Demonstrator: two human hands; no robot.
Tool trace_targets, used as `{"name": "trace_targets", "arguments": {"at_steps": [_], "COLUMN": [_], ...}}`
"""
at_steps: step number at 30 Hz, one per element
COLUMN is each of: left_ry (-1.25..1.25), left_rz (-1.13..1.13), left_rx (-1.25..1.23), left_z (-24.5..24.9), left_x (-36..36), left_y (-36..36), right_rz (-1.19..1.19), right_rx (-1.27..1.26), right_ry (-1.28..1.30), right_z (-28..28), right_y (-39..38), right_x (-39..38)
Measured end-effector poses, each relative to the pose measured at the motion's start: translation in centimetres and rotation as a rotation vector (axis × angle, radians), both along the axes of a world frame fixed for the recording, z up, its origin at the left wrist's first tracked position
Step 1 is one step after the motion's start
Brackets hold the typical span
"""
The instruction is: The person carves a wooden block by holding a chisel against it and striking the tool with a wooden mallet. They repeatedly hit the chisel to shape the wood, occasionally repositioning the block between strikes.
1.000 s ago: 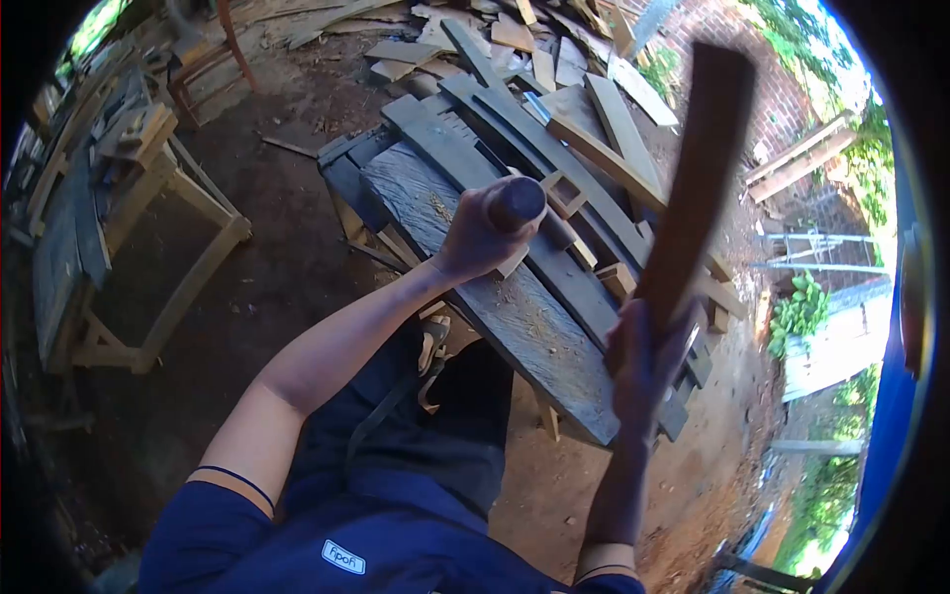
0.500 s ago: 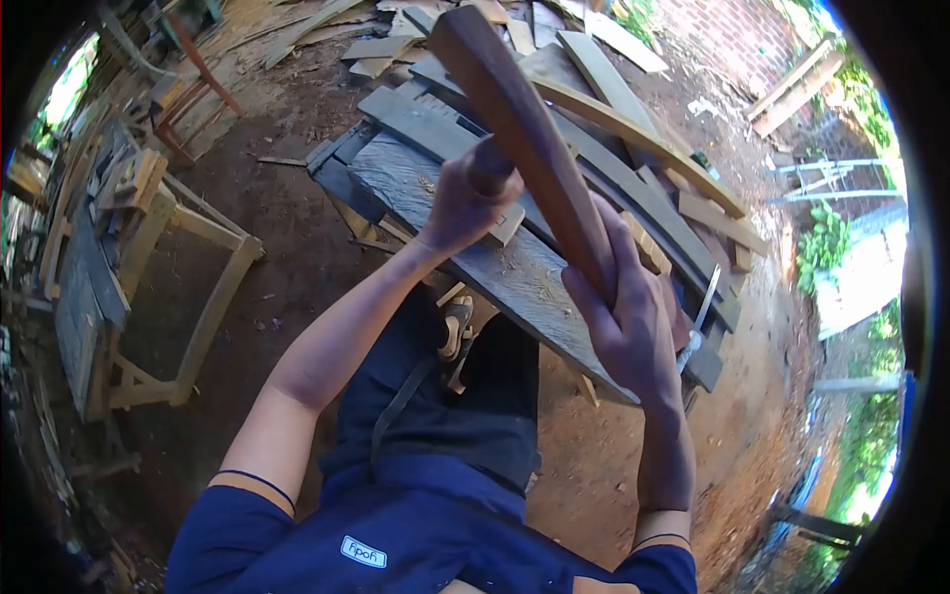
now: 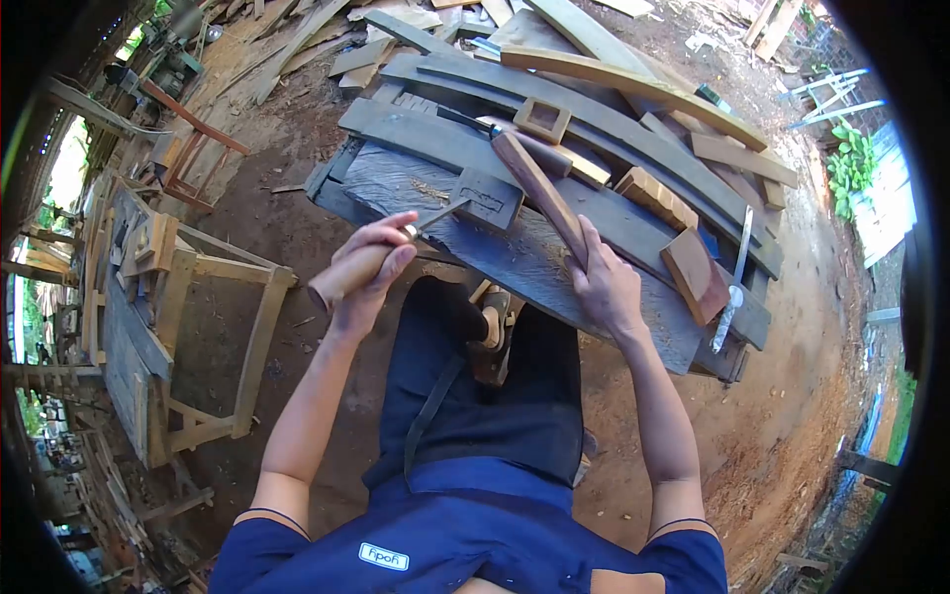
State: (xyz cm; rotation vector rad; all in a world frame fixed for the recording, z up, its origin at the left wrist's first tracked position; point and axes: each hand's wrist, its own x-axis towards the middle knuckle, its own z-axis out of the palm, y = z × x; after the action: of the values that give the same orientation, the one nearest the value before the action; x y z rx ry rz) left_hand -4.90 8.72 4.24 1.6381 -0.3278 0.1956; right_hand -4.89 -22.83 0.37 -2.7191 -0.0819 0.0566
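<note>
My left hand (image 3: 368,265) is wrapped round the wooden handle of a chisel (image 3: 341,277). The chisel slants up to the right, its blade tip at the carved recess in a small wooden block (image 3: 488,201). That block lies on a rough, dark workbench (image 3: 524,259). In my right hand (image 3: 609,284) is the narrow end of a long reddish-brown wooden mallet (image 3: 539,190). Its thick end points away from me, right of the block. Behind it lies another tool with a dark round handle (image 3: 542,156).
Grey planks (image 3: 594,148) lie along the bench's far side. Nearby are a hollow wooden frame (image 3: 542,119), a notched wood piece (image 3: 655,198), a reddish-brown block (image 3: 695,275) and a long metal blade (image 3: 742,247). A second wooden bench (image 3: 213,267) stands at left.
The mallet has come down from high before my face to bench level. My left hand has moved left and down, and the chisel's handle now leans toward me.
</note>
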Motion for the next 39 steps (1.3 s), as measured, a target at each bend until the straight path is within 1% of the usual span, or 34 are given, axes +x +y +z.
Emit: {"name": "trace_targets", "arguments": {"at_steps": [2,4,6,8,10,13,20,22,25,30,32,33,34,36,39], "left_ry": [-0.03,0.043,0.044,-0.009,0.023,-0.005,0.046,-0.022,0.033,0.031,0.056,0.061,0.055,0.153,0.115], "left_rz": [0.003,0.065,0.065,0.034,0.018,-0.033,-0.039,-0.028,-0.033,-0.06,-0.094,-0.11,-0.107,-0.092,-0.034], "left_rx": [0.031,-0.314,-0.33,-0.157,-0.191,-0.103,-0.078,-0.027,-0.053,-0.043,0.006,0.11,0.108,0.126,0.208], "left_z": [-0.5,-0.9,-0.4,0.5,1.2,1.2,2.2,2.3,2.5,3.4,4.1,4.8,5.2,5.9,5.9], "left_x": [-0.5,-1.0,-0.5,0.2,0.7,1.6,2.2,2.6,3.2,4.7,5.4,5.8,6.3,7.1,8.1], "left_y": [0.1,-0.4,0.0,0.2,-0.2,-0.5,-0.9,-0.8,-0.7,-0.9,-1.2,-1.2,-1.3,-1.9,-2.8], "right_rz": [-0.002,-0.022,-0.038,-0.049,-0.055,-0.057,-0.073,-0.078,-0.077,-0.082,-0.086,-0.085,-0.081,-0.077,-0.075], "right_rx": [-0.014,-0.009,0.032,0.071,0.081,0.056,0.055,0.055,0.054,0.059,0.054,0.059,0.065,0.065,0.06], "right_ry": [0.004,-0.009,-0.01,-0.014,-0.026,-0.018,-0.009,0.002,0.0,-0.007,-0.007,-0.011,-0.016,-0.016,-0.013], "right_z": [0.1,0.1,-0.1,0.0,0.3,0.1,0.2,0.1,0.2,0.2,0.1,0.1,0.1,0.1,0.3], "right_y": [0.2,0.2,0.0,0.1,0.2,0.2,0.3,0.2,0.3,0.4,0.2,0.2,0.3,0.3,0.4], "right_x": [0.1,0.0,0.1,0.0,0.1,0.1,0.1,0.2,0.2,0.3,0.3,0.3,0.3,0.3,0.3]}}
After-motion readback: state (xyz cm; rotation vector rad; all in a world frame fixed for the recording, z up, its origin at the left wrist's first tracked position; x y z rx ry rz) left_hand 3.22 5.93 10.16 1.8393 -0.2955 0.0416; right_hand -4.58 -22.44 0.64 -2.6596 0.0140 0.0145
